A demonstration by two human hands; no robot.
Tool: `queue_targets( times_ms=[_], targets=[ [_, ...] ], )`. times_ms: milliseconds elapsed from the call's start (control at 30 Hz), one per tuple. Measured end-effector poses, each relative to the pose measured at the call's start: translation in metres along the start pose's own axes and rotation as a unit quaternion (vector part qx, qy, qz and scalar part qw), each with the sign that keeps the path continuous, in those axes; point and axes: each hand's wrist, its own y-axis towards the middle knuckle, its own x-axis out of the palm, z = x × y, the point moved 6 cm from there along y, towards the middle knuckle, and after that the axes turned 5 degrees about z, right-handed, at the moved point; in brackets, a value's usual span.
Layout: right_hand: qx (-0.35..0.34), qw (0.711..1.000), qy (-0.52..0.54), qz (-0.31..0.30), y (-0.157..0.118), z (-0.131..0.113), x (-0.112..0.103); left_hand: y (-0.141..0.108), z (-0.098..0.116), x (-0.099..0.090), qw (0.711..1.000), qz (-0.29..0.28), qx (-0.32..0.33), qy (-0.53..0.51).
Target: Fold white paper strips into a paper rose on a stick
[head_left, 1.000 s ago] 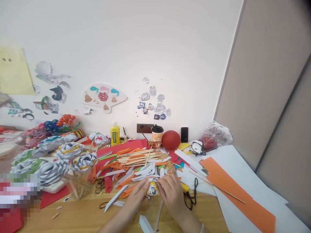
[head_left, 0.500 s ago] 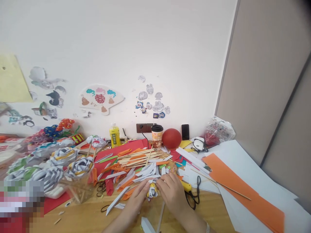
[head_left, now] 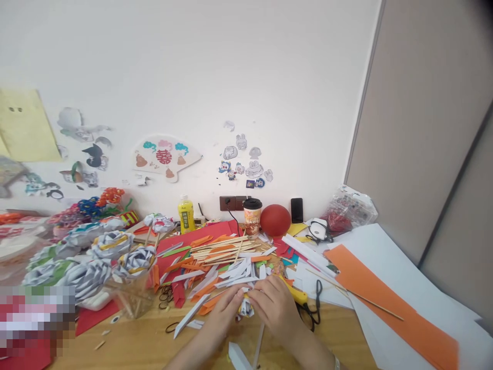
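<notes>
Between my two hands is a small folded paper flower point(head_left: 246, 307), white with yellow, held low over the front of the wooden table. My left hand point(head_left: 227, 307) grips its left side, fingers closed. My right hand point(head_left: 274, 304) pinches it from the right and hides part of it. Below the flower a thin pale stick point(head_left: 259, 345) runs down toward me; whether it joins the flower I cannot tell. A folded white paper strip point(head_left: 239, 356) lies beside the stick.
Behind my hands lie paper strips point(head_left: 234, 272) and wooden sticks point(head_left: 219, 250). Finished paper flowers point(head_left: 88, 277) stand at left. A yellow-handled tool point(head_left: 297, 294) with a black cord is close to my right hand. A lidded cup point(head_left: 252, 218), red balloon point(head_left: 276, 220) and bottle point(head_left: 186, 215) line the wall.
The view has shifted slightly, so everything sits a little further right. My fingers have closed further over the flower's top, and less of its yellow shows.
</notes>
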Motion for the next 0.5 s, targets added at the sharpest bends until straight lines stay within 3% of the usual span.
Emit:
queue_targets(
  times_ms=[233,367,500],
  targets=[
    [-0.008,1.0,0.015,-0.018,0.001,-0.003,0.001,0.003,-0.003,0.002,1.0,-0.02,0.02,-0.004],
    [0.003,0.998,0.05,-0.046,0.001,0.0,0.003,0.005,-0.011,0.0,1.0,-0.011,-0.001,-0.01],
    [0.069,0.992,0.108,-0.02,-0.003,0.006,0.007,0.003,-0.018,-0.001,1.0,0.0,-0.022,-0.017]
  ],
)
